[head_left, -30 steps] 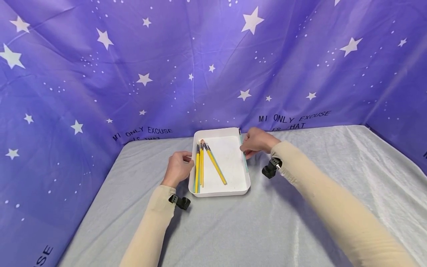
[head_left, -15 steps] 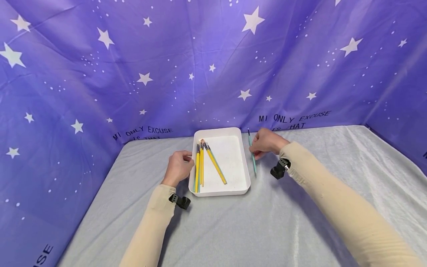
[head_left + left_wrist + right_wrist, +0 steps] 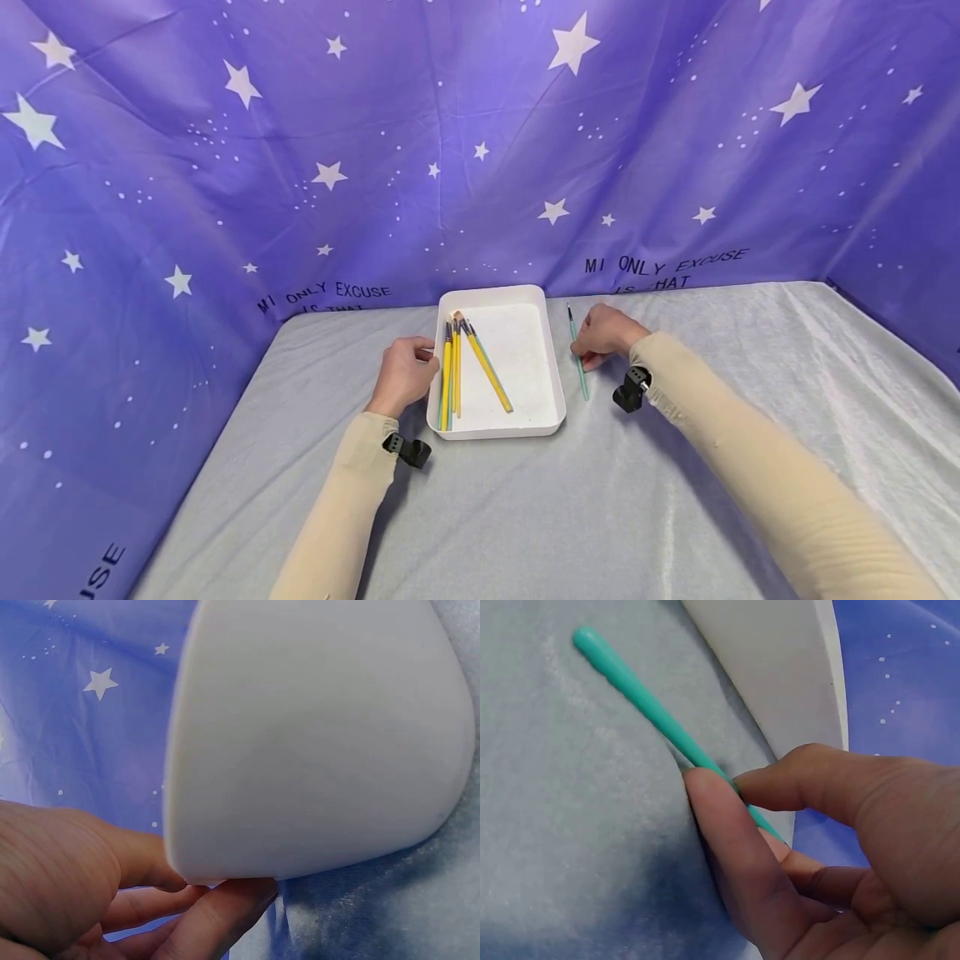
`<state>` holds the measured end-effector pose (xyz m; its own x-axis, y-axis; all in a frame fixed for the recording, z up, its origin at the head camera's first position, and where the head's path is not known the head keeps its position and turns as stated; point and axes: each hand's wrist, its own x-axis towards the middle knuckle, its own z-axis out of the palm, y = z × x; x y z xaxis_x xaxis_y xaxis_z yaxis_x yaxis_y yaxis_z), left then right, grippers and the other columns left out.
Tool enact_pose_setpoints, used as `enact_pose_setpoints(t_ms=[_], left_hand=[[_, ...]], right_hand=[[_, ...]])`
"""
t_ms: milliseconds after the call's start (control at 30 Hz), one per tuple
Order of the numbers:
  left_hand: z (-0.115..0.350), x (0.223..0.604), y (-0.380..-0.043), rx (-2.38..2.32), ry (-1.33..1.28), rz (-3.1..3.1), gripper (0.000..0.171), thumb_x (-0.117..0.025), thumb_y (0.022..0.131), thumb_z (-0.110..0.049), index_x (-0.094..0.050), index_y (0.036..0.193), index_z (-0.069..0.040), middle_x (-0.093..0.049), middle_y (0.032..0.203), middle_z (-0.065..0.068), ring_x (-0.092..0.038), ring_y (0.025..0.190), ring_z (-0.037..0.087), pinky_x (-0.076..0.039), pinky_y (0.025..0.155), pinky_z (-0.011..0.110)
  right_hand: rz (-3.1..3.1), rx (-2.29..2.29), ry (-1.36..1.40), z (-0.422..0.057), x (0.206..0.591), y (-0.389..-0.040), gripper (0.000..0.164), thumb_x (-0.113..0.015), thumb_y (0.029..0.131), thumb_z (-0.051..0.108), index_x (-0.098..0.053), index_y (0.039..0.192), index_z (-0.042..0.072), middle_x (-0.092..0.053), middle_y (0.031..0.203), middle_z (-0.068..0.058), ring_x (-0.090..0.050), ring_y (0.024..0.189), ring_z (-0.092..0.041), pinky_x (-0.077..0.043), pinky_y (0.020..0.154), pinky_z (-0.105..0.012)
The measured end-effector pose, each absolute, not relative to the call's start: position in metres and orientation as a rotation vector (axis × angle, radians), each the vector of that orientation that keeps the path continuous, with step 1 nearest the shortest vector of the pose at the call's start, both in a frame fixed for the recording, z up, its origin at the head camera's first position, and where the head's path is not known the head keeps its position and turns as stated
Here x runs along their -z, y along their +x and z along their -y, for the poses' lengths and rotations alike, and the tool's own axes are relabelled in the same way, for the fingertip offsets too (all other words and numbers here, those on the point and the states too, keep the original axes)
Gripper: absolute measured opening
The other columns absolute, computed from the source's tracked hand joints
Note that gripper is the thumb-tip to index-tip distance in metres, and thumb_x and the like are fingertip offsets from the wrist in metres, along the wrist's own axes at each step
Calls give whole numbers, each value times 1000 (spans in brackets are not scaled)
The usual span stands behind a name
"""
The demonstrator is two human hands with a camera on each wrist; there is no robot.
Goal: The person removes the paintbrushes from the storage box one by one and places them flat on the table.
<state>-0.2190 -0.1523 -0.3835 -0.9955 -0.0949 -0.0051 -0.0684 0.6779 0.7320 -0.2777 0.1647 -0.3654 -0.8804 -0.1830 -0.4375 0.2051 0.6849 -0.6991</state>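
I've got the right hand (image 3: 606, 332) pinching a teal brush (image 3: 656, 716) between thumb and fingers — over the right rim of the tray (image 3: 528, 367) a second ago, now outside it, at the table (image 3: 510, 517) just alongside. I'd log that one as out. Left hand (image 3: 403, 375) grips the tray's left wall, thumb at the rim. Tray's smooth, white, round-cornered (plastic, I'd guess). Inside: slim yellow and teal brushes (image 3: 492, 375), dark ferrules, bunched left, some slanting inward. Table wears grey, plush-looking cloth; behind — creased purple curtain (image 3: 390, 100), white stars.
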Motion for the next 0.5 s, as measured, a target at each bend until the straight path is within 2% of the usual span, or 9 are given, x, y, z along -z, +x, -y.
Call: enact_pose_setpoints(t_ms=[267,500], left_hand=[[152,385,-219,1246,125,2834,35,-62,93,-6,-69,126,0,-72,108,20,-70,90,27,-60,63,30],[153,383,-218,1243,124,2835,35,-63,93,-7,-69,127,0,-73,108,20,-70,91,28,-60,63,29]], right_hand=[[-2459,1083,30,-166,371,-278,11,-69,84,-1,-59,85,-2,-67,67,-6,-68,53,-10,-64,63,-28],[-2541,972,-25,-165,360,-276,15,-73,84,9,-62,84,-2,-71,64,-7,-70,52,-11,-62,60,-27]])
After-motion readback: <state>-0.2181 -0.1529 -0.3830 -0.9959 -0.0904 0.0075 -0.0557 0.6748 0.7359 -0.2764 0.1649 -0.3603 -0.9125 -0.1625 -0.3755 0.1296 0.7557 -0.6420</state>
